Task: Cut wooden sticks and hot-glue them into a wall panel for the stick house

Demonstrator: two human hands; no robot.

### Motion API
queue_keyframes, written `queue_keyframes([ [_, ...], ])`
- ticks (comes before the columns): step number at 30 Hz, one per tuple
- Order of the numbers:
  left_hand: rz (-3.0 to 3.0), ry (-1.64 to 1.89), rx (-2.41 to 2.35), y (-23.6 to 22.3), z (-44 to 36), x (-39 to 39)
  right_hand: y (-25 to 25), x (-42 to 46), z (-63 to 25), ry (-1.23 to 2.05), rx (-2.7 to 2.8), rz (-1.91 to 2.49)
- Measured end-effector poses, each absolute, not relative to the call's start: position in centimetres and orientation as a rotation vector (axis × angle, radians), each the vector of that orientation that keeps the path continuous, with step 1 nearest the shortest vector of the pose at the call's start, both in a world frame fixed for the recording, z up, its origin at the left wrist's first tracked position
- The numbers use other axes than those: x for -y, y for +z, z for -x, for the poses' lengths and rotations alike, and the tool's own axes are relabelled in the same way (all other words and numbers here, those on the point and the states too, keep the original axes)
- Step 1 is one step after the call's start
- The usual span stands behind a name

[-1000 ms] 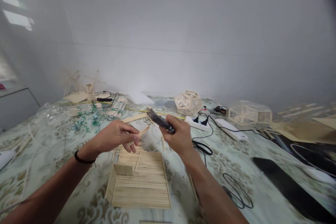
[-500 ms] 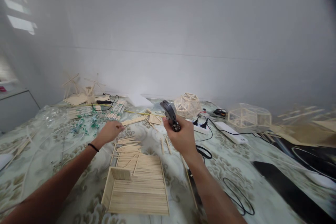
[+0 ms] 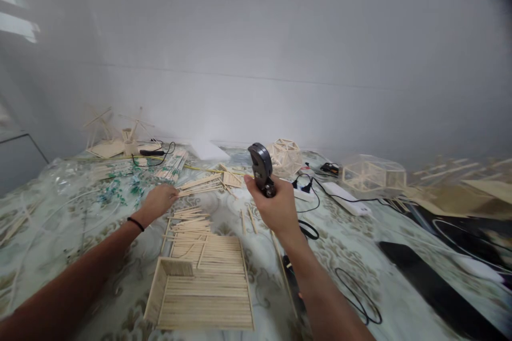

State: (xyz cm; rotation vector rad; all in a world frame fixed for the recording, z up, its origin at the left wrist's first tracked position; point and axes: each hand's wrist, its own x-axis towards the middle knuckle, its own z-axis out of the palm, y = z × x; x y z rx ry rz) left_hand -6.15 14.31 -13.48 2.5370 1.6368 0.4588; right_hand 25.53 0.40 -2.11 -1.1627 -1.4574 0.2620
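Dark hand tool (image 3: 262, 168) is held up over the table (image 3: 356, 234), grasped in the person's R hand (image 3: 278, 202). L hand (image 3: 160, 201) is at the left end of some loose sticks (image 3: 200, 185), tbh can't tell if it's pinching any. Walled stick panel (image 3: 204, 298) lies closer in, btwn both arms.

White power strip (image 3: 303, 196) with black plugs (image 3: 307, 188), black slab (image 3: 432, 285) farther right.
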Motion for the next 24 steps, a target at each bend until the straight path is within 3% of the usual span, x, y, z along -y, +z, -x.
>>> queue_keyframes([
  [24,-2.494,0.17,-1.775,-11.7,6.2,-13.7,-2.0,-0.1,-25.0,0.337,1.495,1.173],
])
